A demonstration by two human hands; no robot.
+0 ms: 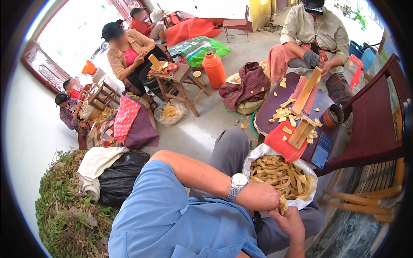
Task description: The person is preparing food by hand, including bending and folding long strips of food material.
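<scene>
My left hand (265,196), with a steel-banded wristwatch (239,179) on its wrist, and my right hand (289,222) meet above my lap. Between them they grip a twisted, knotted yellowish strip (283,205), its ends partly hidden by my fingers. Right beside my hands stands a white sack (308,167) with its mouth rolled open, full of similar flat, yellow-brown strips (280,177). Just beyond the sack, a red cloth (279,137) hangs over the table edge, with a small wooden block tool (300,135) lying on it.
The purple tabletop (269,113) bears a long wooden board (306,92), a smartphone (321,150) and a brown cup (333,115). A dark red chair (371,119) stands at right. Opposite, a person (314,35) works. An orange thermos (213,71) and a plant heap (71,206) are farther left.
</scene>
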